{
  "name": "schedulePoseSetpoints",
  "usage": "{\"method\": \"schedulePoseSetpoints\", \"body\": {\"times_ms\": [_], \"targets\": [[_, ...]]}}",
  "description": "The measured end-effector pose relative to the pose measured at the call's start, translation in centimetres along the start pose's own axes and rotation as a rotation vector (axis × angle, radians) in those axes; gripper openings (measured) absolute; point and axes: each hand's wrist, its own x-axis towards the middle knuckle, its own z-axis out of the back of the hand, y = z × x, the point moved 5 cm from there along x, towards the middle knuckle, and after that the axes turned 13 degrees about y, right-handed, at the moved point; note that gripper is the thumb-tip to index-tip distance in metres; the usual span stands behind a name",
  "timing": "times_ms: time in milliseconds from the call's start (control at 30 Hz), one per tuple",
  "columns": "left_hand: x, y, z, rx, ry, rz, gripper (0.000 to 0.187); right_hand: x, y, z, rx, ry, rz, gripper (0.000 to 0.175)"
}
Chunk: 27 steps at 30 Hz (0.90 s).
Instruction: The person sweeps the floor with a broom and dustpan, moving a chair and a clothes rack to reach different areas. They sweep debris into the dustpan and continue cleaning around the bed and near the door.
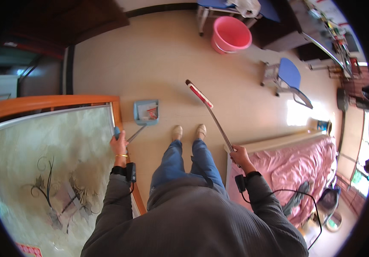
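Observation:
My left hand (119,145) grips the handle of a long-handled blue dustpan (135,115), beside the wooden frame of a glass panel. In the pan lie pale, paper-like scraps and a red-and-white wrapper. My right hand (239,155) is closed around the metal stick of a broom (219,125). The broom's red-and-white head (199,93) is out in front of my feet, right of the dustpan, its dark bristles partly showing. Whether the bristles touch the floor I cannot tell.
A pink bucket (231,34) stands ahead, near a blue-topped stool or chair. Another blue chair (289,73) is at the right. Close on my left is the patterned glass panel (59,167); on my right, a bed with a pink cover (281,163). A black cable hangs by my right arm.

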Motion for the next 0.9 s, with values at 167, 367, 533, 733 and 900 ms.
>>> {"method": "schedulePoseSetpoints", "body": {"times_ms": [167,367,533,733,900], "targets": [[-1.4,-2.2,1.3,-0.005,0.048,-0.023,0.03,-3.8,-1.9,-1.7,0.264,-0.155,-0.15,0.035],[-3.9,-3.0,2.4,0.084,-0.002,-0.08,0.028,1.9,0.4,-2.6,0.862,0.234,-0.048,0.015],[-6.0,-2.5,3.7,0.105,-0.072,-0.01,0.027,9.8,9.0,-9.2,-0.199,0.237,0.697,0.01],[-8.8,-1.7,5.2,-0.033,-0.161,0.005,0.026,18.7,20.2,-16.8,0.802,0.721,0.471,0.011],[-9.9,-0.7,4.8,0.038,-0.221,0.062,0.027,15.8,21.8,-11.5,1.474,1.019,-0.078,0.028]]}}
